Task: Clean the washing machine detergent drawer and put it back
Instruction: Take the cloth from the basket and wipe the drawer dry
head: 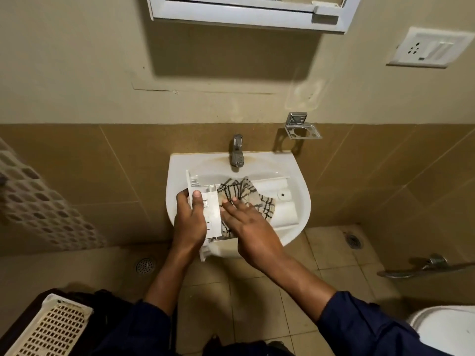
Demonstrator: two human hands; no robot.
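Lying crosswise, front leftward, drawer (212,210) is gripped by left hand (190,223); flat right hand (253,228) presses cloth (245,191).

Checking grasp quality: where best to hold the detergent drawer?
Grip the detergent drawer at its left end, from the left, as the left hand does: it lies across the sink, that end overhangs the rim; the cloth covers the middle.

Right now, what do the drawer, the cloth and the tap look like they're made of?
The drawer seems to be moulded white plastic with a matte finish, going by its thin ribs and slots. The cloth looks like soft woven fabric, cream with black check lines; it folds and bunches. The tap is metal, probably chrome-plated, given its grey reflective sheen.
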